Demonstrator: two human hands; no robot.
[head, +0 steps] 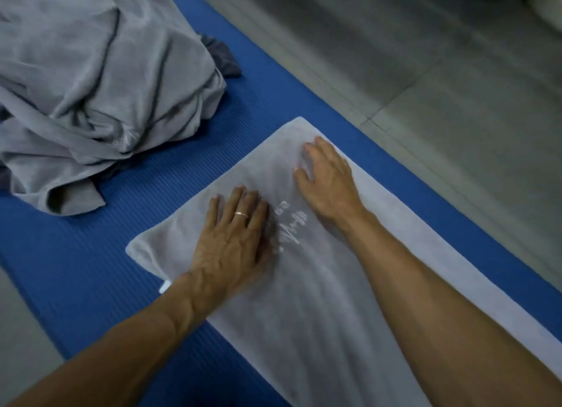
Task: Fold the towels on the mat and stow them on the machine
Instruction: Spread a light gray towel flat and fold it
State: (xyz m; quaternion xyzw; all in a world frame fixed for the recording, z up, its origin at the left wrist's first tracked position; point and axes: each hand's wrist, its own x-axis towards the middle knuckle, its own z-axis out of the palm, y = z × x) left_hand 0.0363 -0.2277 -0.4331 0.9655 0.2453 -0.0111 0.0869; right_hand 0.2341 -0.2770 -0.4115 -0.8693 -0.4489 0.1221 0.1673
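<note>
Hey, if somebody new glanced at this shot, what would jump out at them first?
Two bare hands, left hand and right hand, pressed flat on a grey towel spread across the blue mat. Behind them, upper left, sits a rumpled heap of grey towels.

Soft matt grey cloth towel [319,285], white stitched lettering [289,227], ribbed matt blue foam mat [91,254], crumpled grey cloth pile [91,87], smooth grey tiled floor [441,72]
</note>
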